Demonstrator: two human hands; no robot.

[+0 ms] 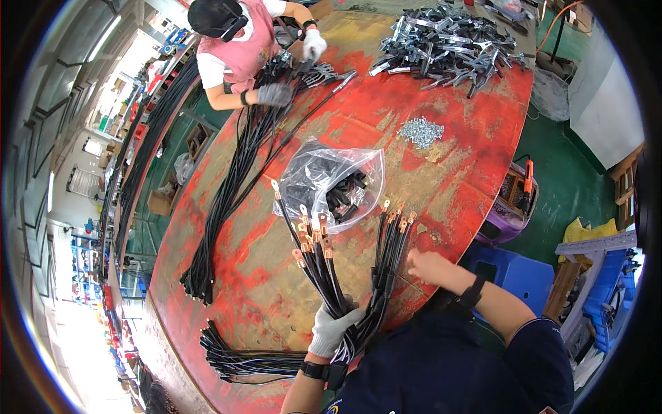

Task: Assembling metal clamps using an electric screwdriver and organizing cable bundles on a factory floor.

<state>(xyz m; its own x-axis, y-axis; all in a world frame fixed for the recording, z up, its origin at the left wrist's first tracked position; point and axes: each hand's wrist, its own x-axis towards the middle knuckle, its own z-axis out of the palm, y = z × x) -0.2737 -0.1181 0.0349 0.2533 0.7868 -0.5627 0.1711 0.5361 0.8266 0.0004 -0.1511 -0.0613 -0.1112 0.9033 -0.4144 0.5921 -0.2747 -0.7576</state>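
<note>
Currently, the left hand's (334, 330) grip is holding black cables (327, 281) over the red tabletop (455, 186); the right hand (426, 267) is sitting near their copper ends (403, 225), its grip not showing clearly enough to tell.

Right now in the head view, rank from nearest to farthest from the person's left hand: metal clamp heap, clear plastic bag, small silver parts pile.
From the left hand:
1. Clear plastic bag, straight ahead.
2. Small silver parts pile, ahead and to the right.
3. Metal clamp heap, farther ahead, also right.
</note>
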